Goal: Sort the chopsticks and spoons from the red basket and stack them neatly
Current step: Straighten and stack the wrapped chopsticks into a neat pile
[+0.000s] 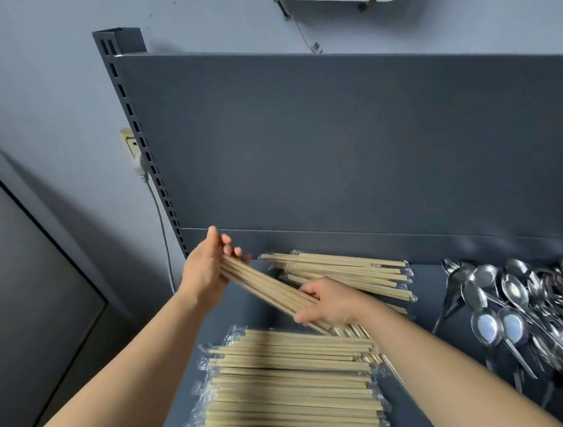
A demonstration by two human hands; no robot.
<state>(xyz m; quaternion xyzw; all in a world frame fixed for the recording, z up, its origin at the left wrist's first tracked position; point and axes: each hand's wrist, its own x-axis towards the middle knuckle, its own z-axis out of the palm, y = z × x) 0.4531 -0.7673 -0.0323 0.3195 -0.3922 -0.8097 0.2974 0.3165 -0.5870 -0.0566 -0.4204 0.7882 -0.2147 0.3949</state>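
The left hand (208, 269) cups the top end of a bunch of chopsticks (268, 289) with bent fingers. The right hand (330, 303) grips the low end. The bunch is tilted above the shelf (434, 283), between the far pile (342, 270) and the near pile (289, 386).

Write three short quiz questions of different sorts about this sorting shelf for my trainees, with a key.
1. True or false: the chopstick bundle lies flat on the shelf.
2. The spoons lie: A) left of the wrapped chopstick stacks; B) right of them; C) on top of them.
3. Which hand grips the bundle's nearer end?
Key: 1 false, both hands hold it up, tilted; 2 B; 3 the right hand, while the left hand holds the far end.
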